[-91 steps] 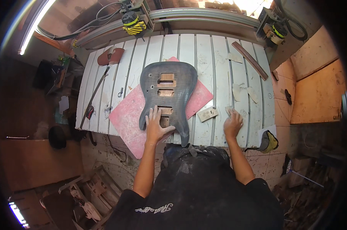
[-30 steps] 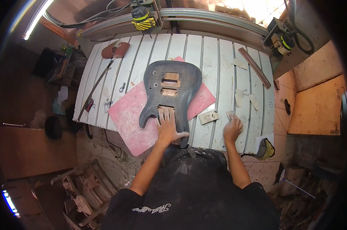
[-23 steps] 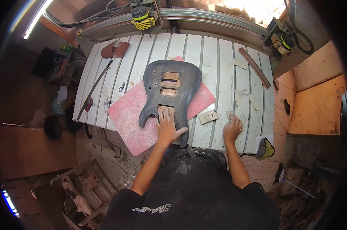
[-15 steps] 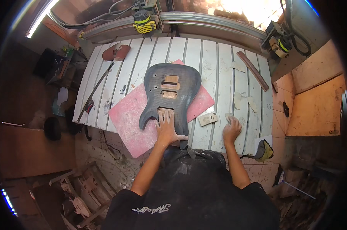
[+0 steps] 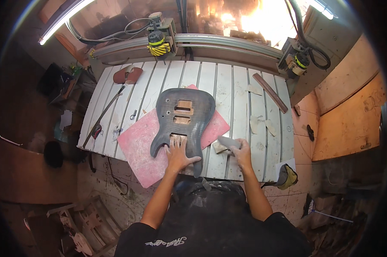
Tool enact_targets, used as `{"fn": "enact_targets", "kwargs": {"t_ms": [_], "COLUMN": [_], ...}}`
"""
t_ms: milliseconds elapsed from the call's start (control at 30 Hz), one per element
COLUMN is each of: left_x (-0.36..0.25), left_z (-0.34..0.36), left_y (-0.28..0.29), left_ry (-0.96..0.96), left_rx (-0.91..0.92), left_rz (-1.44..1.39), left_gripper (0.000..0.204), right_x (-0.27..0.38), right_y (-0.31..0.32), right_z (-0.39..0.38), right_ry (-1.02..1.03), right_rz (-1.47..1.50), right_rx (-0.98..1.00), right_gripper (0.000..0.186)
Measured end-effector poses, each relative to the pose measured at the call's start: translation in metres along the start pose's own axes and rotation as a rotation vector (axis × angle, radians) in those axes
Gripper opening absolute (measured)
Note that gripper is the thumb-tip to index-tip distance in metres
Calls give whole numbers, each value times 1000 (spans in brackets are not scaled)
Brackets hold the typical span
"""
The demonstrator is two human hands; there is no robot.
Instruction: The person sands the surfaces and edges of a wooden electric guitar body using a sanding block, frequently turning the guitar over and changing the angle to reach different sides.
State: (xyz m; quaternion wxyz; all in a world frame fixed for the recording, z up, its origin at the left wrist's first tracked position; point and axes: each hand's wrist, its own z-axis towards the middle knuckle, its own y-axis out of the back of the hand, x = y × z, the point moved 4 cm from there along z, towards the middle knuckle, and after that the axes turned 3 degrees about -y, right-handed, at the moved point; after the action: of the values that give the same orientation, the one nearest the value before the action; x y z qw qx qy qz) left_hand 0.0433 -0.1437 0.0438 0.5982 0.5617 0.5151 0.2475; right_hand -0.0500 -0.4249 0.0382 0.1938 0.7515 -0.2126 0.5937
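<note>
A dark grey electric guitar body (image 5: 186, 103) with bare wood cavities lies on a pink sheet (image 5: 138, 132). My left hand (image 5: 176, 156) rests flat near the guitar's neck end, fingers spread over the lower cavity's edge and thumb stretched out to the right. To the right of the body, my right hand (image 5: 244, 155) pinches a grey piece of sandpaper (image 5: 228, 142), its far end raised toward the guitar. Partly behind that sandpaper sits a small cream block (image 5: 219, 148) on the slatted table.
The white slatted table (image 5: 227, 94) carries torn paper pieces (image 5: 254, 124), a dark wooden strip (image 5: 270, 93), a curled reddish-brown abrasive sheet (image 5: 128, 75) and a long thin bar (image 5: 105, 115) at left. A rail with machine heads (image 5: 159, 43) spans the back. Cloth (image 5: 287, 176) hangs at the right corner.
My right hand has moved left toward the guitar body, and the sandpaper's grey face now shows. My left hand keeps its place on the body. The whole view has shifted slightly.
</note>
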Motion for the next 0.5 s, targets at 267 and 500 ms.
{"fn": "enact_targets", "kwargs": {"t_ms": [267, 500], "left_x": [45, 92], "left_z": [60, 89], "left_y": [47, 29], "left_ry": [72, 97], "left_rx": [-116, -383], "left_rz": [-304, -107], "left_gripper": [68, 87], "right_x": [32, 3], "right_y": [-25, -54], "right_z": [-34, -83], "right_ry": [-181, -395], "right_rz": [372, 325], "right_rx": [282, 278], "right_gripper": [15, 18]}}
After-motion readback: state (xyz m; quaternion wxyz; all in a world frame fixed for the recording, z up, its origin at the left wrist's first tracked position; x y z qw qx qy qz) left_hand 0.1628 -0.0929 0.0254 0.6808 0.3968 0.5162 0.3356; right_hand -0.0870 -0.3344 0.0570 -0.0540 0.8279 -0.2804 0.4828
